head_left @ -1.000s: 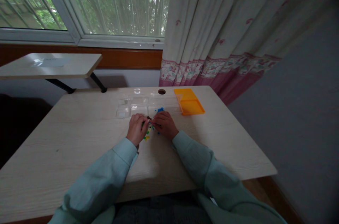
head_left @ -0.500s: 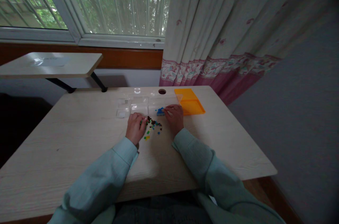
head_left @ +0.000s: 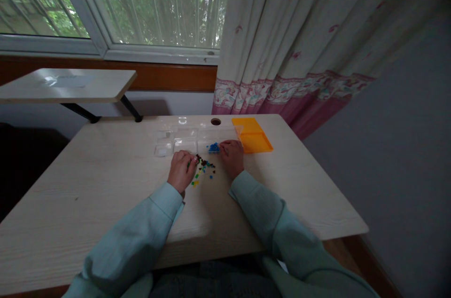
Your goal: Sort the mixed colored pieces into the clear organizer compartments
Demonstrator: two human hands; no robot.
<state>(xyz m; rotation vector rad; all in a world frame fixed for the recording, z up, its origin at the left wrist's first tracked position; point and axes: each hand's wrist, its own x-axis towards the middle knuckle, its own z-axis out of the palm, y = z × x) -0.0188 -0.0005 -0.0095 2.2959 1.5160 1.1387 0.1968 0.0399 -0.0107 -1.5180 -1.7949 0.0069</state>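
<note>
A scatter of tiny coloured pieces [head_left: 203, 167] lies on the pale wooden table [head_left: 105, 185] between my hands. My left hand [head_left: 182, 170] rests on the table just left of them, fingers curled with the tips pinched at the pile's edge. My right hand [head_left: 232, 158] lies to the right, its fingers closed and reaching toward a heap of blue pieces [head_left: 213, 147] in a clear compartment tray [head_left: 176, 140]. What either hand holds is too small to make out.
An orange lid [head_left: 251, 136] lies right of the clear tray. A round cable hole [head_left: 215, 121] sits near the table's far edge. A smaller side table [head_left: 66, 85] stands at the back left under the window. A curtain [head_left: 299, 44] hangs at the right.
My right hand has moved from the loose pile up and right to the blue heap in the tray. My left hand has barely shifted.
</note>
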